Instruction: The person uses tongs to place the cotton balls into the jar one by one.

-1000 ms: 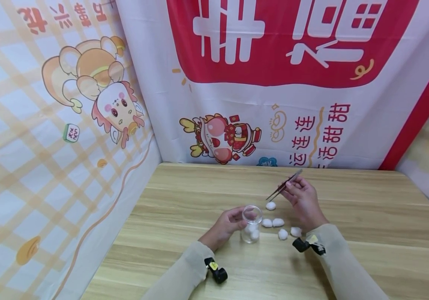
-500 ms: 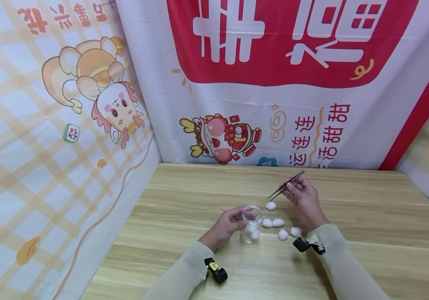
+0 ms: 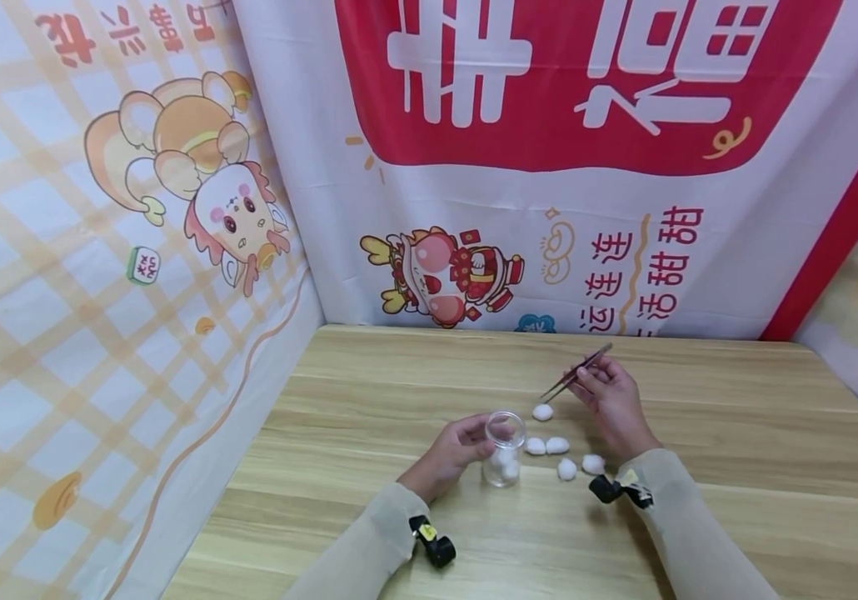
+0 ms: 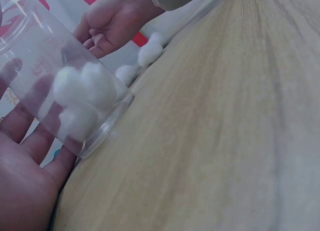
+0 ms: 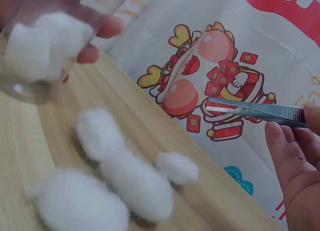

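My left hand [image 3: 453, 454] holds a clear plastic jar [image 4: 25, 56] upright on the table, its fingers around the side. The jar has no lid on, and white cotton balls [image 4: 80, 93] lie at its bottom. My right hand [image 3: 611, 404] pinches metal tweezers [image 5: 260, 112], whose tips hold nothing. In the head view the tips are close to the farthest loose cotton ball [image 3: 543, 412], but the right wrist view has them above the tabletop. Between the hands lie two cotton balls side by side [image 3: 546, 446], with another [image 3: 567, 469] nearer and one [image 3: 593, 464] by the right wrist.
The wood-grain table [image 3: 369, 392] carries all of this. A printed cloth [image 3: 586, 192] hangs behind its back edge, and a checked cloth [image 3: 99, 333] hangs along the left. Black wrist cameras [image 3: 435, 546] are strapped over both sleeves.
The right hand and tweezers have drifted slightly to the right in the head view. The left hand, jar and loose cotton balls stay essentially where they were.
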A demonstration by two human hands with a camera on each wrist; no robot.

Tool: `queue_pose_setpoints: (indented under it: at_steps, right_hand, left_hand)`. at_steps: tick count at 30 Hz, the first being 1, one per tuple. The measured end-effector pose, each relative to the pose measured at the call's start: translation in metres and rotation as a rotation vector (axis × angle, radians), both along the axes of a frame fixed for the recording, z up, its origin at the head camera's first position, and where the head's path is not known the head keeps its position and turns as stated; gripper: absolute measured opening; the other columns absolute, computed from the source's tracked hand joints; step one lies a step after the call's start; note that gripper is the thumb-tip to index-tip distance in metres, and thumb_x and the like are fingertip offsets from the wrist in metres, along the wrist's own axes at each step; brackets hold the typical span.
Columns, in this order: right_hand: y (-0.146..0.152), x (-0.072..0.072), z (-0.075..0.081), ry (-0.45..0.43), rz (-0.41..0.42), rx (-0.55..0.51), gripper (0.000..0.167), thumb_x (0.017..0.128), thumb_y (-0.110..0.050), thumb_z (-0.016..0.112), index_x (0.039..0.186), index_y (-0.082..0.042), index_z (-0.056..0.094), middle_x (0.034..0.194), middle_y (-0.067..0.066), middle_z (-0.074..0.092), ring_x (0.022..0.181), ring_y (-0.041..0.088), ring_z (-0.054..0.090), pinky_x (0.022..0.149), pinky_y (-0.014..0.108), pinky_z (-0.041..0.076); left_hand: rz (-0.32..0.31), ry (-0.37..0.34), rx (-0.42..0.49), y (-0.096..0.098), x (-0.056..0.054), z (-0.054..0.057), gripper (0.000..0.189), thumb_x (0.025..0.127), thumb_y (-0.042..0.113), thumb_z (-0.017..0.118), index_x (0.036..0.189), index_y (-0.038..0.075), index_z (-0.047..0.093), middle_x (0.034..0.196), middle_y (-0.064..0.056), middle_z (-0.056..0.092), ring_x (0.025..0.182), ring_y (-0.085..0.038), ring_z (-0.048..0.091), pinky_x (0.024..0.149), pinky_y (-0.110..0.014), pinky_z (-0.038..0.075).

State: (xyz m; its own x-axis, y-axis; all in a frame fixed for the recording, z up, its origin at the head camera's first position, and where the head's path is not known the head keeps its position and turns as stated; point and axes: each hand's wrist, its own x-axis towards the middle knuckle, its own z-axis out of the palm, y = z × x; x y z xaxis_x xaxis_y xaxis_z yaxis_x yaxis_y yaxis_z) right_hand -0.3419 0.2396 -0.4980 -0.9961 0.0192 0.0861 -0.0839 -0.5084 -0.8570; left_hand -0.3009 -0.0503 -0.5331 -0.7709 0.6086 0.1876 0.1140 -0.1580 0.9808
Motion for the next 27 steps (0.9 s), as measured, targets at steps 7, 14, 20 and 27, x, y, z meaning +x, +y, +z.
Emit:
queue_pose_setpoints:
  at_steps: [7, 14, 20, 27]
  right_hand:
    - [0.003, -0.003, -0.008, -0.042, -0.031, 0.081, 0.025, 0.096, -0.002, 0.058, 0.119, -0.006, 0.049, 0.108, 0.012, 0.060, 0.108, 0.027, 0.062, 0.092, 0.035, 0.050]
    - [0.002, -0.003, -0.012, -0.011, -0.038, 0.099, 0.022, 0.097, 0.001, 0.056, 0.116, -0.005, 0.049, 0.103, 0.010, 0.062, 0.103, 0.024, 0.065, 0.093, 0.037, 0.049]
    - [0.000, -0.005, -0.015, -0.003, -0.047, 0.139, 0.022, 0.096, 0.002, 0.056, 0.115, -0.006, 0.050, 0.103, 0.010, 0.061, 0.103, 0.024, 0.064, 0.092, 0.037, 0.050]
    - [-0.001, -0.006, -0.017, -0.026, -0.039, 0.244, 0.023, 0.095, 0.001, 0.059, 0.115, -0.007, 0.050, 0.109, 0.015, 0.061, 0.098, 0.017, 0.064, 0.090, 0.032, 0.052]
  left_hand:
    - [-0.001, -0.009, -0.010, 0.000, 0.001, 0.001, 0.072, 0.087, 0.049, 0.067, 0.141, 0.007, 0.049, 0.131, -0.012, 0.060, 0.122, -0.024, 0.054, 0.104, -0.036, 0.041]
    - [0.011, 0.011, -0.001, 0.001, 0.003, 0.001, 0.070, 0.088, 0.049, 0.066, 0.141, 0.007, 0.049, 0.129, -0.009, 0.062, 0.121, -0.025, 0.056, 0.102, -0.037, 0.042]
    - [0.003, 0.006, 0.001, 0.000, 0.002, 0.002, 0.065, 0.090, 0.045, 0.066, 0.141, 0.008, 0.050, 0.131, -0.012, 0.060, 0.121, -0.025, 0.055, 0.103, -0.036, 0.041]
    - [-0.007, 0.004, -0.004, -0.001, 0.000, 0.001, 0.065, 0.091, 0.043, 0.065, 0.141, 0.006, 0.048, 0.132, -0.014, 0.058, 0.123, -0.026, 0.054, 0.104, -0.036, 0.041]
